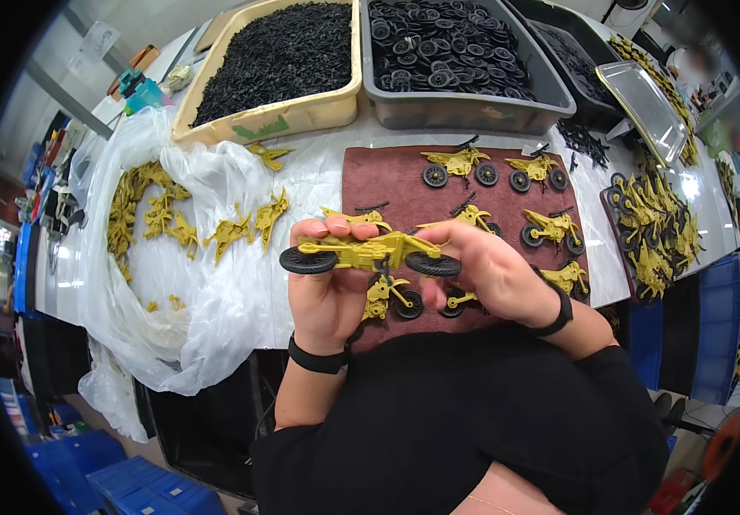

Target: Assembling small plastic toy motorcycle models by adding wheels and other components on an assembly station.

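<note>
Bright, even overhead light; soft, short shadows. Glare on clear plastic sheet and white table, strongest at right rim. Centre sharp. Heavy fisheye bending at edges, black vignette in corners. Far right background blurred, washed out.

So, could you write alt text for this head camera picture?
Both hands, left hand and right hand, hold a yellow toy motorbike above a brown mat of finished bikes; bins of black parts stand behind.
</note>
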Demonstrator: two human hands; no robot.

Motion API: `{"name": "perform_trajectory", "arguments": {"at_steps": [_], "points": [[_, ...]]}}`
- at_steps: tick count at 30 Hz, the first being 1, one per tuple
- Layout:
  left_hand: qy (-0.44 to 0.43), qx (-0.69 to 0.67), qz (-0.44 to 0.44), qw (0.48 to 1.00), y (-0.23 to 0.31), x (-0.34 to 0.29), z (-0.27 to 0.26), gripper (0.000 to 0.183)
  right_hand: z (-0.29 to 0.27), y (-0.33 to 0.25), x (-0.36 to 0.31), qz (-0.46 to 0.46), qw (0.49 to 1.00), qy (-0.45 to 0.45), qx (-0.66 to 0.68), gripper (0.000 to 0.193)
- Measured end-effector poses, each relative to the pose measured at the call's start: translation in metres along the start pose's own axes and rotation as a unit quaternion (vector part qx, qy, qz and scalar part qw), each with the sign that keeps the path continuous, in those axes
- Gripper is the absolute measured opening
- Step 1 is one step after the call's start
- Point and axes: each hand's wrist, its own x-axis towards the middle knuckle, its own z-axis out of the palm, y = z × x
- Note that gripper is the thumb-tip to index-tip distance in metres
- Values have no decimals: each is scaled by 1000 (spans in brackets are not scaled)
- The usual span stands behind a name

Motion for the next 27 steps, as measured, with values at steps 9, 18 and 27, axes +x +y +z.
{"name": "perform_trajectory", "arguments": {"at_steps": [9,18,27], "points": [[-8,-35,-24,999,-12,-7,7,20,3,-4,11,-454,721,83,-516,48],[-67,-117,-26,990,-17,-10,8,41,5,-4,9,-500,709,50,-495,35],[-17,33,13,999,-20,-11,19,32,13,2,5,-414,807,127,-401,35]]}}
